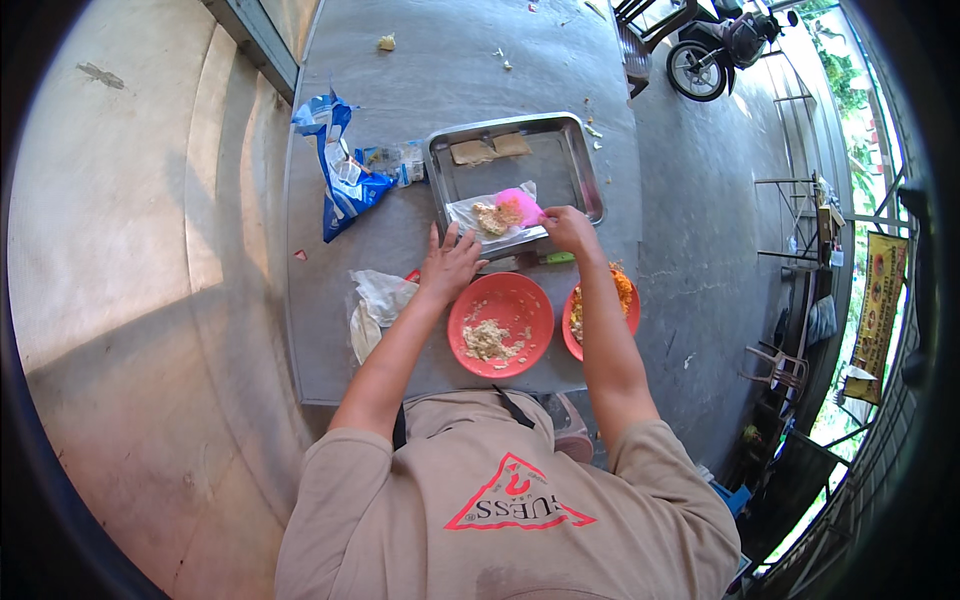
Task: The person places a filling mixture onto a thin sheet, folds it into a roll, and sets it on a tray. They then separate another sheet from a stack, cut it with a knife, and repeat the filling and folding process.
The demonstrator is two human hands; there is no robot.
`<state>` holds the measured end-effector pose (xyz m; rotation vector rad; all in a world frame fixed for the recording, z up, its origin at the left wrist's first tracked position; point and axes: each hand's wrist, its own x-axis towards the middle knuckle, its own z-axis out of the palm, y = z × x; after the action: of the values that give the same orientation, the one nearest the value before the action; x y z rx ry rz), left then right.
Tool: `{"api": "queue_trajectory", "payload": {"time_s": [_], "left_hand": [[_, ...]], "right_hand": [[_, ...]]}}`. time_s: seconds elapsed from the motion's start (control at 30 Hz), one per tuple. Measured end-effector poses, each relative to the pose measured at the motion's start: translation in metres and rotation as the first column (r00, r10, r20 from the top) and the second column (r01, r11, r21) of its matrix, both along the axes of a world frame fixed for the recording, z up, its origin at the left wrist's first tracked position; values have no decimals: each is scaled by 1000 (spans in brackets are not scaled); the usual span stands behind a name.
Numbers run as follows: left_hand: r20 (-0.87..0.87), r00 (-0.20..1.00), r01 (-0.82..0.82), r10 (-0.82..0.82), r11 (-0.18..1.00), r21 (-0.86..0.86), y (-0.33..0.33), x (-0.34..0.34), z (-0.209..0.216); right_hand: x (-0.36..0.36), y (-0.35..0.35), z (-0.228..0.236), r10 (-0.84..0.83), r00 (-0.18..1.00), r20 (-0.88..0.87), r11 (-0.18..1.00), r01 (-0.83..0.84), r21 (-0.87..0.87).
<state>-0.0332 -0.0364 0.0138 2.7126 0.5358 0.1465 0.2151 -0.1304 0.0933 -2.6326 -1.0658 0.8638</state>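
Note:
My right hand (pixel 570 230) is closed on the handle end of a pink scoop (pixel 528 202). The scoop's head carries some orange-flecked food and is over a white sheet (pixel 463 213) in the metal tray (pixel 434 160). Beside it on the sheet lies a pale, lumpy mound of food (pixel 488 219). My left hand (pixel 452 263) is at the tray's near left edge, its fingers stretched apart and holding nothing visible. Two flat tan pieces (pixel 512 145) lie at the tray's far side.
Near me stand a red bowl of pale mash (pixel 487 340) and another bowl with orange shreds (pixel 622 290), partly behind my right forearm. A green-handled knife (pixel 558 257) lies below the tray. Left are a blue plastic bag (pixel 345 190) and a white cloth or plastic (pixel 380 297).

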Motion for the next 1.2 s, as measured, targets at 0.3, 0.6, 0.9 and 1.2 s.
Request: {"api": "queue_trajectory", "payload": {"time_s": [0.3,0.6,0.9,1.2], "left_hand": [[-51,999,15,-17,999,-30,1,0,1],[-48,999,7,-8,1000,-28,0,0,0],[-28,1000,-5,4,999,-34,0,0,2],[-69,998,0,-1,1000,-12,0,0,5]], "right_hand": [[5,-4,-9,46,999,10,999,-45,-30],[19,-9,-8,-59,983,-172,995,71,66],[3,-4,7,62,997,-53,993,-67,-101],[18,-1,19,-58,983,176,998,52,37]]}}
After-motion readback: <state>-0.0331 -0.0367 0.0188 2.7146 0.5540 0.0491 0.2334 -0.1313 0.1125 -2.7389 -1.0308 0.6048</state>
